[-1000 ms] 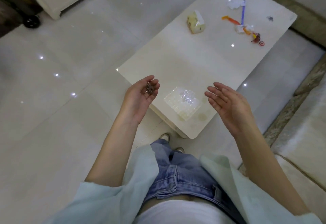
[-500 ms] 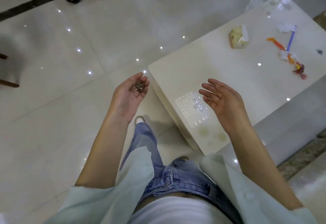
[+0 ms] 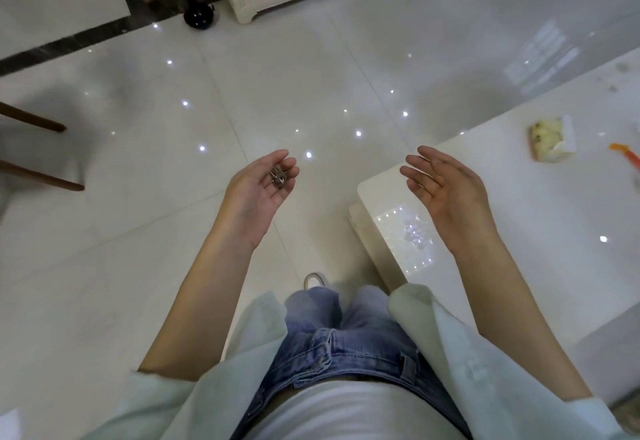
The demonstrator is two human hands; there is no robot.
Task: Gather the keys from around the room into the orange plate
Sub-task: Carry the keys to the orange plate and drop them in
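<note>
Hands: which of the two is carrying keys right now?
The left hand: a small bunch of metal keys lies in its upturned palm by the loosely curled fingers. The right hand is open and holds nothing, above the white table corner.

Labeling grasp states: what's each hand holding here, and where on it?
The left hand cradles a small bunch of keys on its curled fingers, palm up. Which part is gripped cannot be told. The right hand holds nothing.
</note>
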